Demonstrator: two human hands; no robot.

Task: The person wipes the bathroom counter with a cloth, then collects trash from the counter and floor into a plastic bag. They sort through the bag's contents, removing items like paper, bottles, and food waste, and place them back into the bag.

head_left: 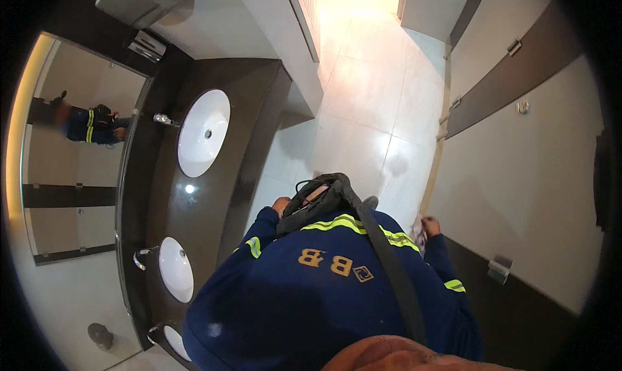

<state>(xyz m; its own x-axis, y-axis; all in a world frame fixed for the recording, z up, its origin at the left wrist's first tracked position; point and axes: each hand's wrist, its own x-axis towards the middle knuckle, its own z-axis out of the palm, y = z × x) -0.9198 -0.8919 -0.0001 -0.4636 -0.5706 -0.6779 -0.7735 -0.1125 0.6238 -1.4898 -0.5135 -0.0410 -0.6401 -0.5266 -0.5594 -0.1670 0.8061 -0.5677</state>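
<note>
My right hand (429, 226) hangs low at my right side, its fingers closed on a pale, crumpled cloth (419, 236). At the other side, my left hand (280, 206) is beside a black shoulder bag (315, 201) that hangs at my front. The bag partly covers that hand, so whether its fingers grip anything is hidden. From the bag a dark strap (382, 248) runs up over my navy jacket, which has yellow reflective bands. Something pinkish-brown (316, 195) shows at the bag's top.
Along the left runs a dark counter (217, 206) with white oval basins (204, 132) and chrome taps, below a lit mirror (84, 144). Cubicle partitions and doors (518, 157) line the right. Pale floor tiles (356, 99) lead ahead to a bright doorway beside a wall corner.
</note>
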